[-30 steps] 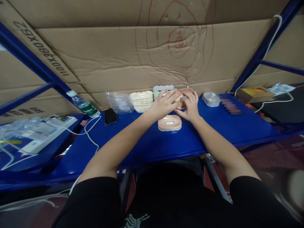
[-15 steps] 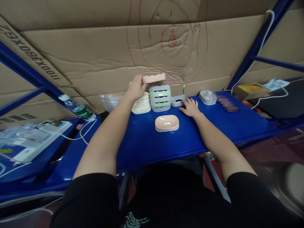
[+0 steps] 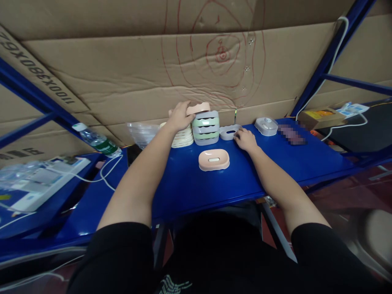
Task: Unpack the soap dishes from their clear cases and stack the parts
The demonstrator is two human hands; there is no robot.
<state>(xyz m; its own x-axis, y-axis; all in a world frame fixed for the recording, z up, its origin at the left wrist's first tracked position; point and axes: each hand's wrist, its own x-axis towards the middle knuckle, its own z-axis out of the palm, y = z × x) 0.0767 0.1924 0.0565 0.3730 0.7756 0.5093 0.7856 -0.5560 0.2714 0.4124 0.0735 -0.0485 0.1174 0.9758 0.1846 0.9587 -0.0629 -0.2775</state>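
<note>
My left hand (image 3: pixel 181 116) grips the left end of a pink wavy-edged soap dish (image 3: pixel 200 108), which sits at the top of a stack of grey and green soap dishes (image 3: pixel 206 130). Whether it rests fully on the stack is hard to tell. Beneath that hand stands a pile of cream wavy pieces (image 3: pixel 183 141), partly hidden by the forearm. My right hand (image 3: pixel 246 139) has its fingers curled at the right end of a grey oval soap dish (image 3: pixel 225 134) with a slot. In front lies a pink oval soap dish (image 3: pixel 213 160) with a white insert.
A grey dish with a round knob (image 3: pixel 266 125) stands at the right of the blue table (image 3: pixel 211 188). Clear plastic pieces (image 3: pixel 142 134) and a water bottle (image 3: pixel 99 141) are at the left. Cardboard (image 3: pixel 122 69) closes off the back. A small box (image 3: pixel 321 117) sits far right.
My left hand has lowered the pink soap dish onto or close to the stack top. The fingers of my right hand have drawn in from spread to curled at the grey dish.
</note>
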